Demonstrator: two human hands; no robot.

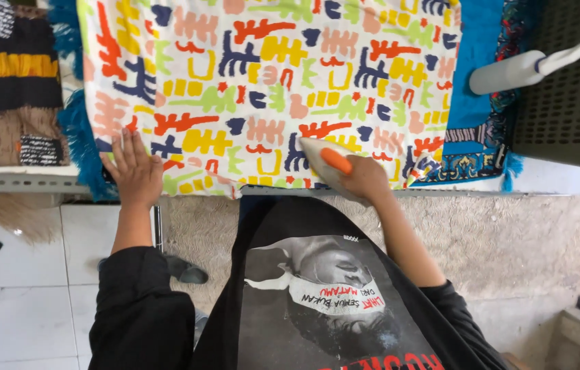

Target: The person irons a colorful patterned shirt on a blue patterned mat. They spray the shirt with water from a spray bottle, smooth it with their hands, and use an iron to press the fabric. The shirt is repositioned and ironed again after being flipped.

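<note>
White cloth printed with bright, multicoloured shapes lies flat.

White tiled floor, beige carpet, daylight

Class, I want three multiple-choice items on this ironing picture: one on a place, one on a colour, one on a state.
1. Where does the white spray bottle lie?
A. upper right, beside the patterned cloth
B. on the floor tiles
C. under the left hand

2. What colour is the handle of the iron?
A. green
B. orange
C. black

3. How is the left hand?
A. clenched round a bottle
B. flat on the patterned cloth
C. hanging off the table

Answers: 1 A, it rests at the table's upper right; 2 B, the grip in the right hand is orange; 3 B, fingers spread on the fabric.
</note>
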